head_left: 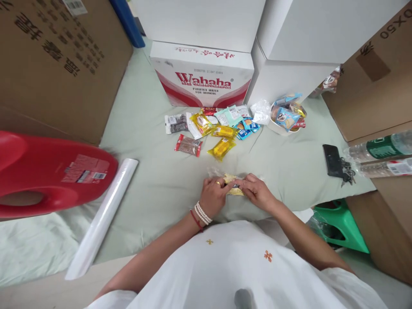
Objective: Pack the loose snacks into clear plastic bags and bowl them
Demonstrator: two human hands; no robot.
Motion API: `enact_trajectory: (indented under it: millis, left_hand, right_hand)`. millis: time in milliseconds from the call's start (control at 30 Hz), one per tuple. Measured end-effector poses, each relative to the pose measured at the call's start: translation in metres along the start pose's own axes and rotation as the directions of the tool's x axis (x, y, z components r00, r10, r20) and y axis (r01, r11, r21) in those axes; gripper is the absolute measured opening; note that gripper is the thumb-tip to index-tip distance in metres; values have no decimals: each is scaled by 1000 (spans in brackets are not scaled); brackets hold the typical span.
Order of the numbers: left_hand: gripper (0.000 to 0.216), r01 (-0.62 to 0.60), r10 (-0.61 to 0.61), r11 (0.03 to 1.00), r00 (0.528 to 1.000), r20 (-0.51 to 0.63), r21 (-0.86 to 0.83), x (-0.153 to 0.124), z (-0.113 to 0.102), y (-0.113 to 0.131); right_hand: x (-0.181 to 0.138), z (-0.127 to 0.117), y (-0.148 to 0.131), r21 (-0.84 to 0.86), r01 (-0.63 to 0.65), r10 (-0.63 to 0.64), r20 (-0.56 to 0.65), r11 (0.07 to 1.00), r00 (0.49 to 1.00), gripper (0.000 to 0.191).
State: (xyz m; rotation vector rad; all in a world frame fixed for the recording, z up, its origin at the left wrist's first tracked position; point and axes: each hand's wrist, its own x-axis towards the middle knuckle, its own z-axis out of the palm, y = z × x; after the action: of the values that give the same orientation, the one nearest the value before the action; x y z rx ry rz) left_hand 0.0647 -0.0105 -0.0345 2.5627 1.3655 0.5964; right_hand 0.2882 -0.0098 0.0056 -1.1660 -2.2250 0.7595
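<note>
Close to my body, both hands grip a pale yellow snack packet (236, 191) with clear plastic at its ends. My left hand (215, 193), with a ring and beaded bracelets, is closed on the packet's left part. From the other side my right hand (257, 192) pinches it, the fingertips of both hands nearly meeting over its middle. The fingers hide much of the packet. Just beyond lie yellow-wrapped snacks (222, 148) and a red-edged packet of brown sticks (188, 145). Behind these are a packet of dark pieces (176, 123) and blue sachets (246, 128).
A white bowl (283, 128) of wrapped snacks stands near the Wahaba-style white carton (202, 79). At left are a red jug (54, 171) and a white roll (103, 219). Keys (348, 174), a black phone-like item (332, 160) and plastic bottles (383, 146) lie right.
</note>
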Motion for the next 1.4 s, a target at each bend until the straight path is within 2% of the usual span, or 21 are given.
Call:
enact_trajectory:
  millis: [133,167,233,300,367,433,467,533,633,667,733,833,900,933,1000,1067,1133,1200,1233,1333,1400]
  left_hand:
    - [48,-73,46,961,994,-104,-269,-5,-6,-12]
    - [48,-48,5,938,992,-124,-343,-4,-10,-14]
    - [50,90,-170,900,973,-154,-427,1,-14,-19]
    - [67,259,-363,855,917,-164,-449,9,-15,-24]
    - [96,368,-475,785,874,-102,-499,20,-13,-32]
    - [109,418,-488,678,871,56,-604,30,-11,-41]
    - [105,432,-463,624,876,138,-651,34,-11,-45]
    - [78,426,-390,565,893,226,-707,40,-14,-49]
    - [20,328,-333,608,932,143,-723,40,-25,-48]
    - [15,284,-310,641,946,98,-713,37,-29,-47]
    - [22,190,-214,720,976,47,-667,30,-38,-46]
    - [22,18,24,839,997,69,-544,15,-50,-49]
    - [17,-50,127,856,985,114,-515,5,-53,-51]
    - [18,-29,113,856,985,131,-516,0,-52,-50]
    - [25,126,-69,860,989,131,-494,-8,-47,-46]
    - [23,324,-332,849,942,55,-417,-12,-39,-39]
    - [18,437,-478,829,878,-37,-350,-13,-31,-34]
    - [37,463,-503,824,863,-47,-326,-14,-28,-33]
    - [43,463,-494,824,869,-15,-328,-15,-30,-34]
    - [24,462,-440,788,885,152,-407,-20,-42,-40]
    - [14,452,-432,741,887,163,-497,-21,-55,-40]
  right_hand:
    - [-9,19,-1,44,-23,28,-113,999,993,39]
    - [-10,21,-1,60,-41,48,-128,997,991,40]
    - [-10,23,-2,94,-78,90,-140,993,986,39]
    - [-10,23,-1,110,-106,120,-133,988,984,39]
    - [-9,22,-1,94,-111,122,-115,989,986,38]
    - [-8,21,0,63,-85,91,-96,994,991,39]
    - [-8,21,1,46,-66,70,-87,997,994,40]
    - [-7,22,2,12,-33,34,-72,999,997,42]
    - [-7,23,3,-11,-16,15,-84,1000,996,44]
    - [-7,23,3,-2,-18,18,-95,1000,995,44]
    - [-8,24,4,39,-28,32,-107,999,994,43]
    - [-8,24,4,98,-65,74,-92,993,993,41]
    - [-8,25,3,94,-87,96,-91,992,991,41]
    - [-7,25,2,81,-85,93,-97,993,991,42]
    - [-6,26,-2,40,-53,56,-98,998,994,41]
    - [-6,27,-7,-7,-17,16,-83,1000,996,34]
    - [-6,28,-11,-50,-21,18,-64,999,998,31]
    - [-7,30,-13,-81,-50,45,-56,996,997,31]
    - [-8,31,-14,-90,-64,59,-55,994,997,31]
    - [-9,33,-13,-100,-88,82,-58,991,995,32]
    - [-9,35,-12,-93,-93,88,-56,991,995,33]
